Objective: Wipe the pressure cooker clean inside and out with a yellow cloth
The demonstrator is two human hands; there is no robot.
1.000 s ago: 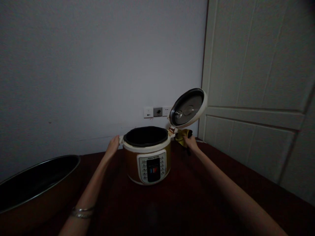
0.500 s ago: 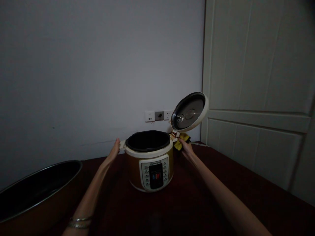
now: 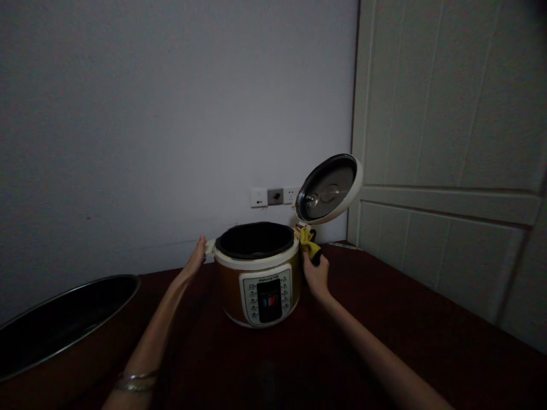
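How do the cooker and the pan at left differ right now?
The cooker has a raised lid attached; the pan shows none. The cooker carries a control panel; the pan's visible side is plain. The cooker shows whole; the pan runs out of view. Both have dark insides and brownish outer walls.

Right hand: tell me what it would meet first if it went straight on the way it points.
Beyond the yellow-and-black cloth in its grip, the right hand would likely first meet the hinge of the electric pressure cooker, below the raised lid; depth is unclear, and the cloth may be touching it.
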